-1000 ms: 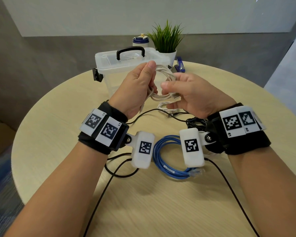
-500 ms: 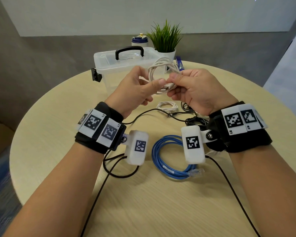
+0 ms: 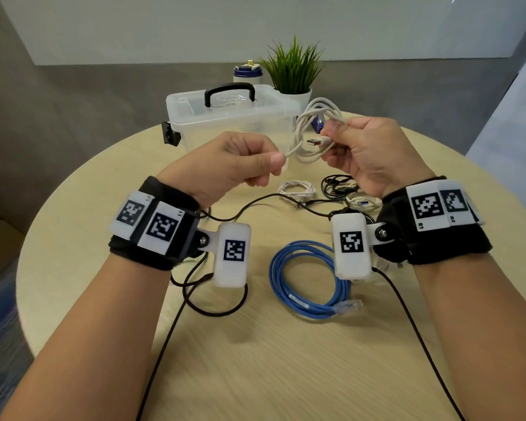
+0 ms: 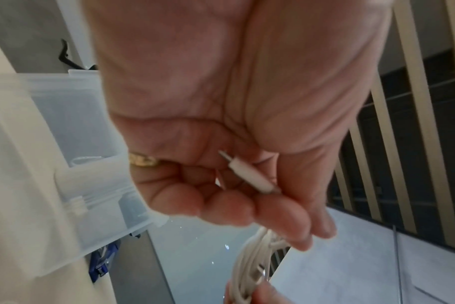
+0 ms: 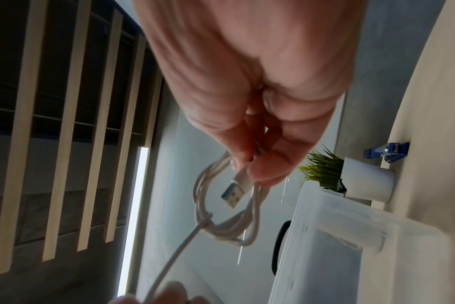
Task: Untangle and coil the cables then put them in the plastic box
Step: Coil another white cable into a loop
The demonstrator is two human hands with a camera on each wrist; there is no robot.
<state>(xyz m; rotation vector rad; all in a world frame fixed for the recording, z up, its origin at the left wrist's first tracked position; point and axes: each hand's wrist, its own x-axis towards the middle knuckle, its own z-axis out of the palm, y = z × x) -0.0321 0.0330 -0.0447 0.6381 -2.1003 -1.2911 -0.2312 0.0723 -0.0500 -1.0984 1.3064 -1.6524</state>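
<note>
A coiled white USB cable (image 3: 313, 126) hangs in the air in front of the clear plastic box (image 3: 225, 123). My right hand (image 3: 368, 150) pinches the coil beside its USB plug (image 5: 234, 193). My left hand (image 3: 234, 165) pinches the cable's free end, and its small white plug (image 4: 249, 176) lies inside the curled fingers. The cable runs taut between the two hands. On the table below lie a blue network cable coil (image 3: 307, 284), a small white coil (image 3: 296, 189), a black cable bundle (image 3: 337, 183) and another white cable (image 3: 362, 203).
The box has a black handle (image 3: 230, 91) and its lid is on. Behind it stand a potted green plant (image 3: 293, 77) and a white-and-blue bottle (image 3: 248, 72). A blue stapler (image 5: 387, 152) lies right of the box. Long black wires (image 3: 213, 299) trail across the round wooden table (image 3: 286, 360).
My hands have drawn apart: the left pulled the cable's end out to the left, the right lifted the coil up and right. The coil now hangs loose from the right hand.
</note>
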